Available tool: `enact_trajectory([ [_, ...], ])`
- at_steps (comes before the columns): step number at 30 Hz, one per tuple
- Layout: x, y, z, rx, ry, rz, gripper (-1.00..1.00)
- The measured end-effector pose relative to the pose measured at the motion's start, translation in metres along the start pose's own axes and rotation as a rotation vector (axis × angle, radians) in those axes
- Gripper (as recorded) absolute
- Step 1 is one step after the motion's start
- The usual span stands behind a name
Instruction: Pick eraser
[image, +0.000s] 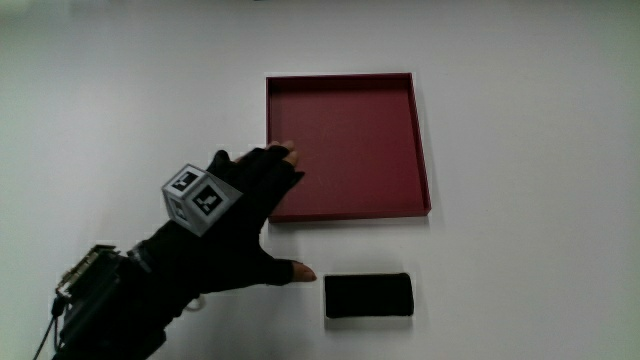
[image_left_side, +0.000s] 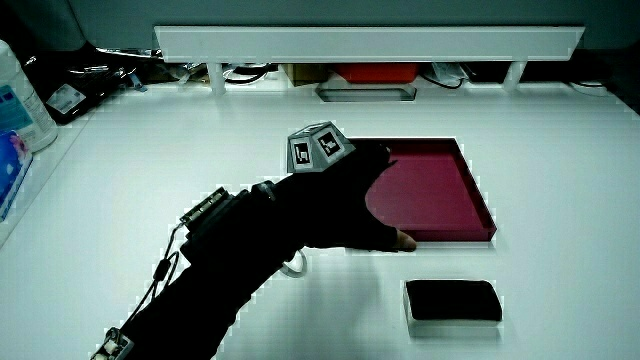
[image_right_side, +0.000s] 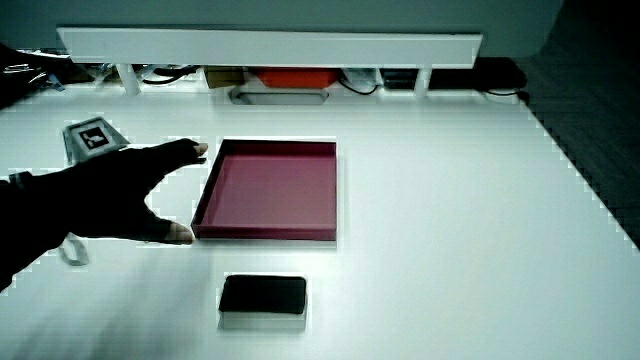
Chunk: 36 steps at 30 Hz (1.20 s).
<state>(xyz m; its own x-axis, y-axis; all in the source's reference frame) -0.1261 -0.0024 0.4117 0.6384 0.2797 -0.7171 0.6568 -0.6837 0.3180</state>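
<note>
We see the gloved hand (image: 235, 225) with its fingers spread and holding nothing. It hovers beside the shallow dark-red square tray (image: 423, 150), which sits about the centre of the frame. The fingertips reach the tray's rim, and the thumb points toward the black rectangular eraser on its pale base (image: 368, 296).

The eraser lies flat on the white surface (image: 520, 100), nearer to the person than the tray and just apart from the thumb. Both side views (image_left_side: 452, 300) (image_right_side: 262, 295) show it clear of the tray.

We judge the main risk is a low, flat block on a smooth surface. If the fingers close on it unevenly, it may skid away. A wide sweep could also knock the tray.
</note>
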Motion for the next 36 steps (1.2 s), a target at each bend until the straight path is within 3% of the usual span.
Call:
enact_trajectory([
  [3, 0.006, 0.004, -0.009, -0.034, 0.014, 0.038, 0.0],
  [4, 0.006, 0.005, -0.013, -0.029, 0.007, 0.021, 0.0],
  [6, 0.007, 0.008, -0.021, -0.067, -0.031, 0.057, 0.0],
  [7, 0.007, 0.01, -0.025, -0.058, 0.002, 0.04, 0.0],
  [9, 0.009, 0.013, -0.033, -0.069, -0.007, 0.028, 0.0],
  [14, 0.016, 0.02, -0.052, -0.094, 0.043, 0.012, 0.0],
  [20, 0.022, 0.025, -0.076, -0.165, 0.01, 0.059, 0.0],
  [21, 0.022, 0.027, -0.081, -0.157, 0.037, 0.025, 0.0],
  [22, 0.022, 0.027, -0.086, -0.169, 0.017, 0.022, 0.0],
  [24, 0.025, 0.027, -0.091, -0.191, 0.018, 0.04, 0.0],
  [30, 0.028, 0.032, -0.111, -0.21, 0.027, 0.003, 0.0],
  [36, 0.031, 0.036, -0.122, -0.244, 0.07, 0.018, 0.0],
])
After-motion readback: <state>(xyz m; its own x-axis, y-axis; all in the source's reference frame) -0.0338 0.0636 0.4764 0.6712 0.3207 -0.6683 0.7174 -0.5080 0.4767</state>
